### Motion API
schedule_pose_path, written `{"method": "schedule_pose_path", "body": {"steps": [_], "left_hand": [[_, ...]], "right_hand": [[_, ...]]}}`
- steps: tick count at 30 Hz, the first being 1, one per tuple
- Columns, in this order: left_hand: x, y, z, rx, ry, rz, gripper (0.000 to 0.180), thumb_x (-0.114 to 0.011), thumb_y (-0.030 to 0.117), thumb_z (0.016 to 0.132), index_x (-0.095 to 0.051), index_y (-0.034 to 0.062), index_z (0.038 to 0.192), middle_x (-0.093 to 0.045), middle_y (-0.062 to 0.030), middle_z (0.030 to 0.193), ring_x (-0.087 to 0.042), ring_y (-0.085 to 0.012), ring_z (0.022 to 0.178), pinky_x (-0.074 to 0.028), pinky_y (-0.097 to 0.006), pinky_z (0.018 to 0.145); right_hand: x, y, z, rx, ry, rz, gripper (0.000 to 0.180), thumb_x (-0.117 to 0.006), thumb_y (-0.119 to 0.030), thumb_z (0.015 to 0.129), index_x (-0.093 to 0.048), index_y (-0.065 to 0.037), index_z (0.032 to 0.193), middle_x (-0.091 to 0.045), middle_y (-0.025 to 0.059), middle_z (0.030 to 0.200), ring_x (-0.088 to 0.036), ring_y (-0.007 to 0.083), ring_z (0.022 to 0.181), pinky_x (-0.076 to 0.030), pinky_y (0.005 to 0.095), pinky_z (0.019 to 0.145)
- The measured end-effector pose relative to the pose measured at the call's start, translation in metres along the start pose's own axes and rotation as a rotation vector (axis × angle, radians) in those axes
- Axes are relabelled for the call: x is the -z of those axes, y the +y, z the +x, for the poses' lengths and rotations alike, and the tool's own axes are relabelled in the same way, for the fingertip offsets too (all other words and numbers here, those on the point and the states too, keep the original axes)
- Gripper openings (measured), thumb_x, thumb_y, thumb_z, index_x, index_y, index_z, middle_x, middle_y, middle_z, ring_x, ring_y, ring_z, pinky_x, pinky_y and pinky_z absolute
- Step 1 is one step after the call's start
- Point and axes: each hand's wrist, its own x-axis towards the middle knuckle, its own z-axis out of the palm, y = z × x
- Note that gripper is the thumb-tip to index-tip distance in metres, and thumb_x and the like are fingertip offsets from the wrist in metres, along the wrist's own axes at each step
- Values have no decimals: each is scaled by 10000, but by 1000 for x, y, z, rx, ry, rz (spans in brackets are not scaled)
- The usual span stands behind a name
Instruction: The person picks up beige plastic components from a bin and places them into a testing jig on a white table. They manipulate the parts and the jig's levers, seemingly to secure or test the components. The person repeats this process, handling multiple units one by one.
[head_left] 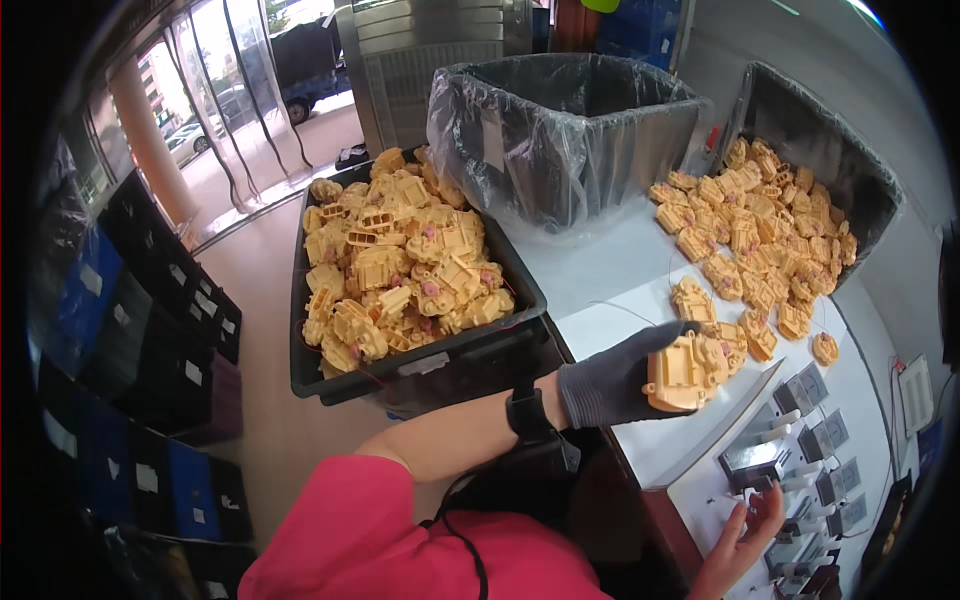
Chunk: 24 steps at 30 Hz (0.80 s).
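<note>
My left hand (612,380), in a grey glove with a black wrist strap, is closed around a yellow plastic part (684,372) and holds it just above the white table (610,265). My right hand (742,532) is bare, fingers apart and empty, at the lower right. Its fingertips rest by a white panel of grey fixtures with metal pins (800,445). A loose pile of the same yellow parts (765,235) spreads over the table beyond my left hand.
A black crate (420,368) heaped with yellow parts stands left of the table. A bin lined with a plastic bag (560,120) is at the back, and a tipped dark bin (860,190) lies behind the pile. Dark stacked crates (150,330) line the floor on the left.
</note>
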Motion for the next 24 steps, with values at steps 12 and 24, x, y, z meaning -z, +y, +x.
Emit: {"method": "schedule_pose_path", "body": {"steps": [12,24], "left_hand": [[29,-30,29,162,101,-374,553,-499,398,995,-461,17,1393,-554,-156,1370,-574,-282,1226,-483,-417,1041],[29,-27,25,3,41,-9,478,-615,59,927,-471,41,1383,-572,-88,1340,-556,-220,1245,-452,-386,1070]], "right_hand": [[-13,6,-2,-157,-19,430,505,-526,-53,974,-363,-7,1450,-522,155,1306,-520,240,1161,-404,357,1005],[-13,10,-10,-167,7,523,449,-566,-30,963,-426,30,1384,-550,178,1259,-553,251,1090,-462,358,932]]}}
